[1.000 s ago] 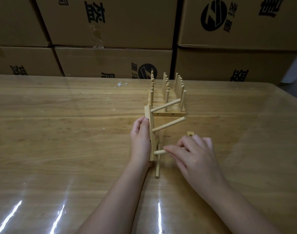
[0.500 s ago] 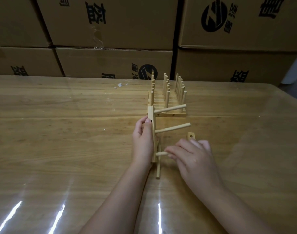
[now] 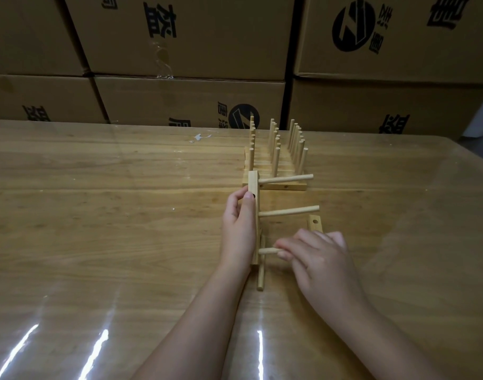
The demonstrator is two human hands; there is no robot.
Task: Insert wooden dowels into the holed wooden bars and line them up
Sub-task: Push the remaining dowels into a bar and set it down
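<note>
Stacked cardboard boxes (image 3: 191, 37) with black printed marks closed off the far side of the bench (image 3: 97, 215). A small white scrap (image 3: 199, 137) lay near its far edge. The bench top was pale wood with long grain under a glossy clear sheet that threw back streaks of light.

Finished bars (image 3: 276, 185) lay flat side by side at the far centre, and their round dowels stood upright in three rows.

Just in front of them, the left grip (image 3: 239, 229) was curled round a square-section bar (image 3: 253, 187) set on edge. The thumb lay against its left face, beside a dark hole. This hand hid the bar's middle and near part.

An upper dowel (image 3: 285, 179) and a middle dowel (image 3: 288, 211), both smooth cylinders, jutted rightward from the bar.

The right grip (image 3: 320, 261) pinched a third dowel (image 3: 267, 251) between thumb and fingertips, with the dowel's free end at the bar's near end. Whether the dowel was seated in a hole could not be told.

A loose dowel (image 3: 261, 272) lay on the bench beneath, alongside the bar. A spare bar (image 3: 315, 223) with one visible hole showed only its far end, since the right grip covered the remainder.
</note>
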